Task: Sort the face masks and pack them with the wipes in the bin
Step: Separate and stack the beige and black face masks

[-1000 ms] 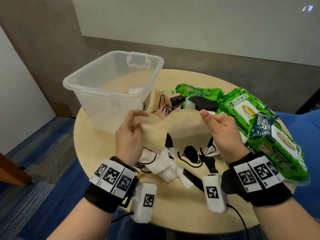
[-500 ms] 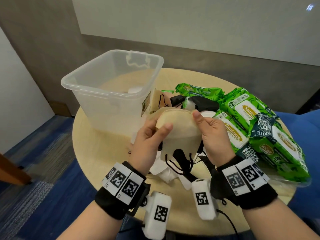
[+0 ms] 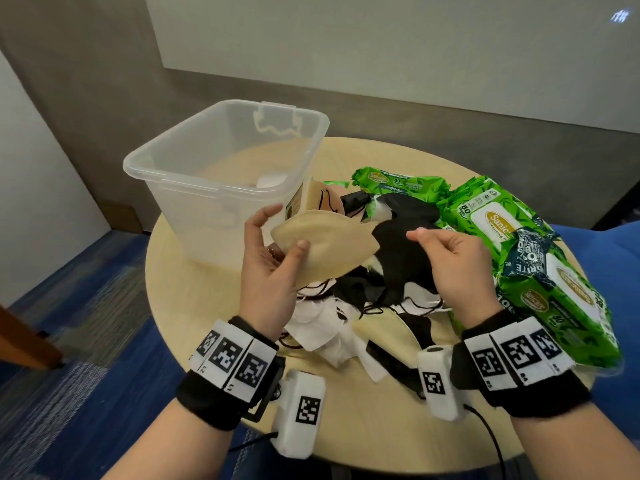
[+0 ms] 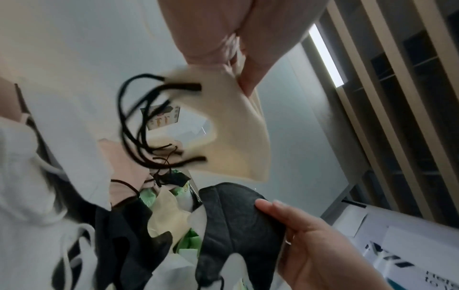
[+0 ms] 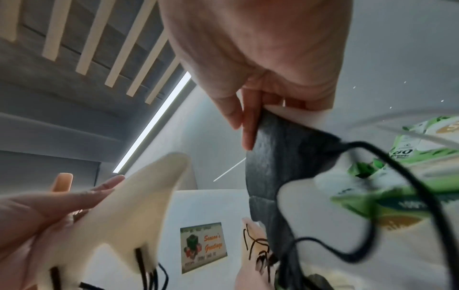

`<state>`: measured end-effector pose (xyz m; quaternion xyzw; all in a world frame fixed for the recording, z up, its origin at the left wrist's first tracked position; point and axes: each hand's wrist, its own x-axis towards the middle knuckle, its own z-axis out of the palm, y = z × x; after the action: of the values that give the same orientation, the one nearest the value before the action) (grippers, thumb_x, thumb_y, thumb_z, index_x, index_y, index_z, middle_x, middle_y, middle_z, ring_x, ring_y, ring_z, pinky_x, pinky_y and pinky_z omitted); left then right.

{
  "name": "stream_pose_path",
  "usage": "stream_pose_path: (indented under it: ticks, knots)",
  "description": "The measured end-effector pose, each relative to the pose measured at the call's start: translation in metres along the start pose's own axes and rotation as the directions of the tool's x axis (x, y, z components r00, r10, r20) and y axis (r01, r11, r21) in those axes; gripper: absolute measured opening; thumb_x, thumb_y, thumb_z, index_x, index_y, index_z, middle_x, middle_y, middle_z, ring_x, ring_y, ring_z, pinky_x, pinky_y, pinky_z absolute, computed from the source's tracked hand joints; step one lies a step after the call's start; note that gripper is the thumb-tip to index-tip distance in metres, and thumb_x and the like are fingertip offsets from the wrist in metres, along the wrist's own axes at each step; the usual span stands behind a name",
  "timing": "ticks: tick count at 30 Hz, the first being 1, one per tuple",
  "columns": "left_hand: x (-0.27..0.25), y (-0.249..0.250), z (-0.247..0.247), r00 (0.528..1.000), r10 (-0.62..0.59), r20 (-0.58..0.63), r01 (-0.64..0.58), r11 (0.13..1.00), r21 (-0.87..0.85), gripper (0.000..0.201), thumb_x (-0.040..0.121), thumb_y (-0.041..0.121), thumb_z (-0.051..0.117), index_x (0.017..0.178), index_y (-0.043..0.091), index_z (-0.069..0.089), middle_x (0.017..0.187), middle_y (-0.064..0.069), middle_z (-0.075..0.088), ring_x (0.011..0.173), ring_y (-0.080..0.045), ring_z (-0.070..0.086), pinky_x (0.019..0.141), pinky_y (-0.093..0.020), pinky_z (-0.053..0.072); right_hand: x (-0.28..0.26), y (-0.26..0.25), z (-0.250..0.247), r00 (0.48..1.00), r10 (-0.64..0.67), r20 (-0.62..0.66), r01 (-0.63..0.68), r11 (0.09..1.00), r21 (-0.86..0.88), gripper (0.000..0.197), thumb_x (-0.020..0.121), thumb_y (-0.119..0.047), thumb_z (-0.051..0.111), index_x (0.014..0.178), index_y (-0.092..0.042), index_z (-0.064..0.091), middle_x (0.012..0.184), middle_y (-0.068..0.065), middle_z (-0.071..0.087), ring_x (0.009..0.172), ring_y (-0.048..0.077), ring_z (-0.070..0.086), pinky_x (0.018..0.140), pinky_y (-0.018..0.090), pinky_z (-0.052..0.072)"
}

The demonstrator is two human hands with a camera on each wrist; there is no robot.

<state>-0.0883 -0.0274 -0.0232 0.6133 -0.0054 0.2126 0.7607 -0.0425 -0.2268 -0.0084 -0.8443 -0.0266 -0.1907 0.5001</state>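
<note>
The left hand is raised over the near side of the round pale wooden table, palm turned inward, its thumb pressed onto the folded beige fabric face mask and the other fingers behind it, so the mask is pinched flat and held above the heap, just beside the clear plastic storage bin. From the left wrist view the mask's black ear loops dangle below the hand, blurred. The right hand is lifted to the same height, fingers curled, pinching the top edge of a black fabric face mask between thumb and fingertips; the right wrist view shows that mask hanging down from the grip with its black cord looping out. Beneath both hands lies a tangled pile of white, black and beige masks, where single masks are hard to separate. Green packs of wet wipes lie on the right of the table, their far edge cut off by the frame. Inside the bin something white shows through the wall, too faint to identify.
</note>
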Motion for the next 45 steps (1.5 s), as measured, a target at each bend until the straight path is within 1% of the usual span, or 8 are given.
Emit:
stream_pose_path:
  ticks: [5,10,16,23,26,29,40,45]
  knots:
    - [0.000,0.008,0.001,0.978,-0.074,0.197,0.099,0.988,-0.118,0.047,0.093,-0.004,0.044,0.098,0.042,0.056,0.088,-0.001,0.066,0.073,-0.012,0.062,0.059,-0.025,0.053,0.000,-0.005,-0.001,0.963,-0.199,0.184,0.199,0.980,0.020,0.042,0.084,-0.007,0.065,0.119,-0.028,0.058,0.067,-0.009,0.052,0.061,-0.001,0.047,0.061,0.007,0.037]
    - [0.000,0.002,0.009,0.923,-0.256,0.287,0.256,0.966,0.038,0.053,0.093,-0.005,0.039,0.061,0.030,0.063,0.086,-0.003,0.056,0.069,-0.013,0.052,0.052,-0.016,0.043,-0.008,-0.011,0.007,0.842,-0.479,0.248,0.444,0.877,0.187,0.059,0.069,-0.027,0.072,0.124,-0.028,0.052,0.069,0.003,0.052,0.078,0.000,0.041,0.075,0.013,0.036]
    - [-0.006,-0.002,0.019,0.838,-0.422,0.346,0.420,0.904,0.085,0.030,0.092,-0.003,0.040,0.074,0.013,0.058,0.083,-0.007,0.055,0.078,-0.020,0.048,0.067,-0.028,0.039,-0.006,-0.013,0.007,0.812,-0.489,0.317,0.454,0.872,0.184,0.035,0.067,-0.038,0.066,0.103,-0.034,0.064,0.086,-0.011,0.069,0.099,0.007,0.052,0.086,0.033,0.045]
    - [-0.009,0.008,0.013,0.924,-0.238,0.299,0.088,0.893,0.441,0.054,0.058,0.074,0.046,0.090,0.034,0.062,0.111,0.016,0.051,0.116,-0.006,0.042,0.107,-0.039,0.031,0.001,-0.021,0.001,0.828,-0.383,0.410,0.482,0.859,-0.172,0.022,0.062,-0.040,0.063,0.061,-0.019,0.069,0.060,-0.022,0.052,0.073,0.010,0.051,0.074,0.041,0.042]
    - [-0.009,0.011,0.017,0.903,-0.185,0.389,-0.019,0.885,0.465,0.051,0.059,0.051,0.076,0.099,0.024,0.060,0.110,-0.001,0.058,0.093,-0.006,0.058,0.078,-0.012,0.045,0.002,-0.027,0.005,0.803,-0.336,0.491,0.526,0.788,-0.320,0.032,0.058,-0.056,0.047,0.056,-0.028,0.063,0.052,-0.014,0.047,0.067,0.014,0.048,0.074,0.035,0.033]
    - [-0.007,0.008,0.017,0.909,-0.106,0.403,-0.111,0.870,0.480,0.031,0.070,0.011,0.075,0.095,0.016,0.057,0.101,-0.012,0.059,0.076,-0.007,0.056,0.064,-0.011,0.044,0.000,-0.032,0.010,0.792,-0.315,0.523,0.542,0.757,-0.364,0.020,0.060,-0.051,0.062,0.055,-0.033,0.058,0.049,-0.017,0.041,0.062,0.004,0.039,0.072,0.032,0.024]
    - [-0.009,0.006,0.008,0.968,-0.174,0.181,0.158,0.982,0.099,0.032,0.089,-0.005,0.053,0.096,0.025,0.044,0.081,-0.009,0.062,0.060,-0.011,0.061,0.047,-0.025,0.048,-0.003,-0.021,0.004,0.902,-0.081,0.424,0.044,0.994,0.097,0.015,0.075,-0.016,0.075,0.070,-0.003,0.070,0.068,0.023,0.063,0.062,0.018,0.054,0.059,0.038,0.046]
    - [-0.016,-0.004,0.014,0.976,-0.024,0.218,-0.045,0.952,0.304,0.026,0.088,0.031,0.050,0.108,0.046,0.046,0.112,-0.002,0.058,0.103,-0.029,0.058,0.092,-0.060,0.043,-0.006,-0.018,0.013,0.919,-0.067,0.390,0.001,0.986,0.168,0.025,0.073,-0.018,0.075,0.066,0.005,0.065,0.063,0.020,0.055,0.061,0.017,0.048,0.060,0.030,0.038]
